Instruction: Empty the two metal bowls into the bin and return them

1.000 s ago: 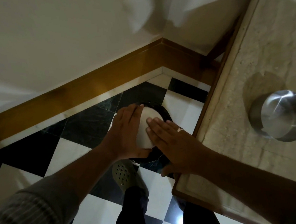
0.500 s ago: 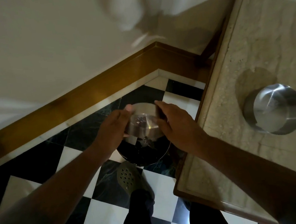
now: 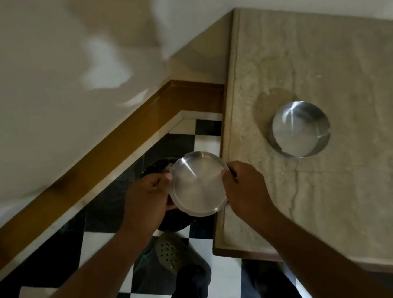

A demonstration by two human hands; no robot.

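Observation:
A shiny metal bowl [image 3: 198,184] is held upright over the floor, its inside facing me and looking bare. My left hand [image 3: 147,197] grips its left rim and my right hand [image 3: 245,187] grips its right rim. Under the bowl and my left hand sits a dark round bin [image 3: 158,168] on the checkered floor, mostly hidden. A second metal bowl [image 3: 300,129] stands on the marble counter [image 3: 339,182] to the right, apart from both hands.
The counter's wooden-edged corner [image 3: 225,247] juts out beside my right wrist. A cream wall with a wooden skirting board [image 3: 117,142] runs behind the bin. My shoe [image 3: 170,251] and dark trouser legs stand on the black-and-white tiles below.
The bowl was pressed mouth-down over the bin, then lifted. It is now turned upright, raised and shifted right toward the counter edge. The view has also swung right.

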